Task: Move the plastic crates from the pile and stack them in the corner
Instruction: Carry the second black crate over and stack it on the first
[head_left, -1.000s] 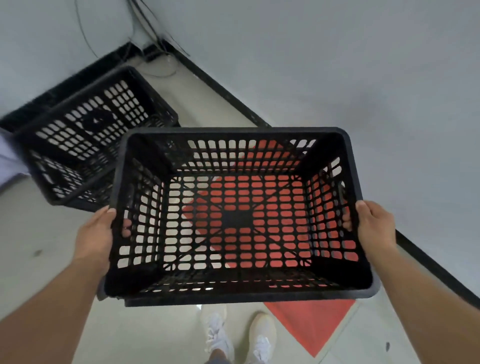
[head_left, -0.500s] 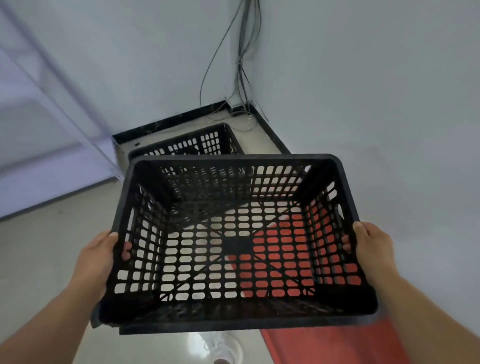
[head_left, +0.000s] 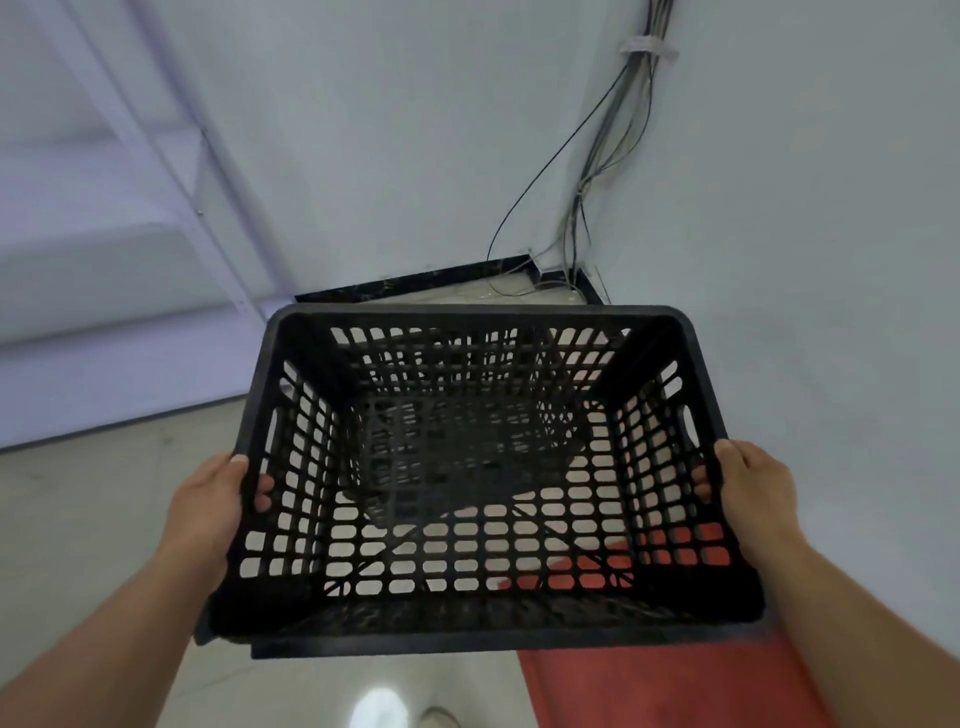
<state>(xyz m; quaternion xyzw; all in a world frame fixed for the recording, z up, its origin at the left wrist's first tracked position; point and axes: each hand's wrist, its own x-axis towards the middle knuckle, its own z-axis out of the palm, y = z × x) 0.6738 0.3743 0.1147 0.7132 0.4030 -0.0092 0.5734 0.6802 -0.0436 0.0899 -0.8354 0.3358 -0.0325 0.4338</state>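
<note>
Both hands (head_left: 208, 512) (head_left: 753, 499) still gripping black crate (head_left: 613, 618), now over corner crate (head_left: 410, 447).

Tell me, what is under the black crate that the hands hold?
Through the held crate lattice, another black crate shows below, plus pale floor and a red floor patch. How it sits is hidden.

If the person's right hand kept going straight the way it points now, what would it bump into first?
The right hand grips the black crate, pointing ahead toward the corner. Beyond its fingertips only the white wall shows, so probably the wall first, though depth is unclear.
</note>
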